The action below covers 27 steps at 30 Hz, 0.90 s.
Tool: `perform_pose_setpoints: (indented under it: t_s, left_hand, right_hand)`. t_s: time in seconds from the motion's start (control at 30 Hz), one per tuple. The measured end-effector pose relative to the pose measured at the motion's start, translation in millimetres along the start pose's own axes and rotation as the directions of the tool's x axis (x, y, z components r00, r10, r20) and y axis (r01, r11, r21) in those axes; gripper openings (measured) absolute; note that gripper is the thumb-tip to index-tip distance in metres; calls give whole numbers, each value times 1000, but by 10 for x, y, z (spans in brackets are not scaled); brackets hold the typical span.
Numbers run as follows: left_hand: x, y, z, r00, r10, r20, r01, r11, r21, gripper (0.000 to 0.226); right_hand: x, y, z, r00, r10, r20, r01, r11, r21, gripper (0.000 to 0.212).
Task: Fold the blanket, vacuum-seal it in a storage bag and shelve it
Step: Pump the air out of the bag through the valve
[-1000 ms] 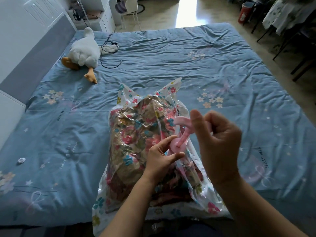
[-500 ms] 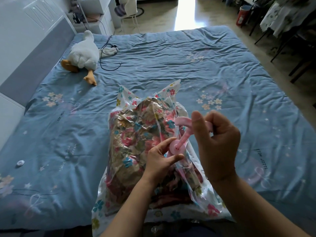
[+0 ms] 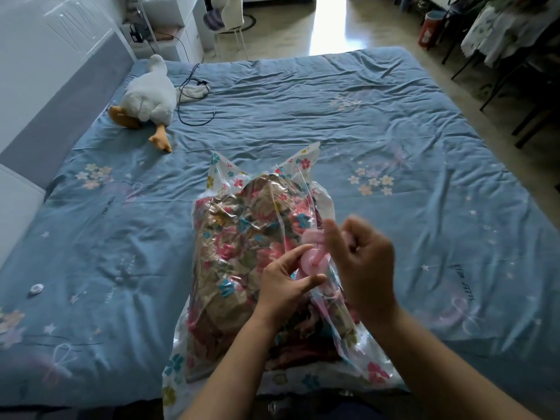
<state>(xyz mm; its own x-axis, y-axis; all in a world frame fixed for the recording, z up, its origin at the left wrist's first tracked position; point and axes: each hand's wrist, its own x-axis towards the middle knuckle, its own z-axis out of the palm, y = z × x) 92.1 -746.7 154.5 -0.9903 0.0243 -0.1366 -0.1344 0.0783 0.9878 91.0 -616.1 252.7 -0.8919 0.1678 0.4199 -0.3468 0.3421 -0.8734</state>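
Head view: the bag [image 3: 309,165] lies on the near middle of the bed [image 3: 394,131], with the folded blanket [image 3: 242,237] inside it. It looks puffy and loosely wrinkled. A pink pump [image 3: 313,262] stands on the bag's right side, presumably on its valve. The left hand [image 3: 281,286] pinches the pump's round base between thumb and curled fingers [image 3: 291,253]. The right hand [image 3: 366,268] is closed round the T-handle and is blurred with motion.

Half a second ago the handle stood higher above the base. Now it sits closer to it, so a down-stroke is probably under way. Air is being drawn out, but the seal looks far from done, and shelving waits. A small white cap [image 3: 35,288] lies well left, and a toy duck [image 3: 148,98] far left.
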Motion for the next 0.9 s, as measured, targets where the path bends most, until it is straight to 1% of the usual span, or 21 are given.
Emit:
perform_pose_setpoints:
  t_s: [0.07,0.1,0.13,0.23,0.3,0.33,0.37,0.4,0.43,0.5,0.53,0.57,0.6,0.67,0.7,0.73,0.77,0.8,0.83,0.87,0.9]
  left_hand:
    - [-17,9,21,1000,6,4,-6,1000,-4,59]
    - [-24,14,24,1000,4,2,-4,1000,-7,57]
    - [-22,14,19,1000,6,1,-6,1000,-9,56]
    - [-4,7,-18,1000,1,-6,-1,1000,-6,60]
    - [-4,-11,-35,1000,-1,-12,1,1000,-16,66]
    - [-7,-14,-35,1000,-2,-11,2,1000,-18,67]
    - [-9,-18,-30,1000,-4,-10,4,1000,-20,68]
    - [-12,-16,-20,1000,-5,-6,4,1000,-21,66]
    - [-20,-7,-8,1000,-2,-1,2,1000,-22,64]
    - [-32,8,9,1000,2,7,-2,1000,-25,59]
    - [-34,15,7,1000,1,6,-1,1000,-26,58]
    - [-33,24,1,1000,3,5,-3,1000,-30,59]
    - [-22,25,-9,1000,7,3,-7,999,-35,60]
    - [0,6,-34,1000,1,6,0,999,-42,64]
    - [6,3,-39,1000,-2,4,2,999,-45,66]
    - [9,-2,-39,1000,-3,4,3,999,-44,67]
    - [7,-6,-31,1000,-5,3,5,999,-45,67]
    - [6,-13,-23,1000,-9,-3,9,999,-49,67]
    - [0,-14,-11,1000,-12,-10,11,998,-56,67]
    - [-8,-16,-4,1000,-10,-14,9,998,-60,65]
    - [-13,-16,1,1000,-6,-13,5,998,-62,62]
  right_hand:
    - [-142,334,55,969,207,132,-183,968,-174,57]
    - [-167,409,68,955,262,140,-229,949,-217,60]
    - [-146,395,67,955,265,136,-236,951,-201,59]
    - [38,-12,-19,993,107,46,-111,990,87,58]
    - [129,-249,-82,1000,-9,-25,15,964,265,51]
    - [130,-273,-83,998,-46,-51,58,967,247,48]
    - [93,-224,-64,997,-64,-50,71,982,173,45]
    - [35,-112,-40,999,-38,-18,39,994,102,45]
    - [-29,32,-7,998,42,43,-43,998,42,49]
    - [-144,324,69,954,248,167,-232,967,-109,58]
    - [-163,391,87,935,307,178,-279,945,-169,57]
    - [-142,381,82,935,313,167,-283,942,-182,54]
    - [-89,285,62,951,271,150,-252,958,-134,53]
    - [50,-69,-2,987,135,83,-144,983,111,58]
    - [114,-228,-37,997,72,38,-80,966,244,57]
    - [153,-319,-56,1000,21,-15,-16,951,309,54]
    - [149,-340,-51,998,-11,-55,27,955,294,50]
    - [111,-279,-27,999,-9,-53,21,972,236,47]
    - [43,-137,7,999,43,-20,-39,983,180,47]
    - [-43,30,38,989,139,49,-144,982,122,51]
    - [-131,200,70,963,238,127,-245,969,41,60]
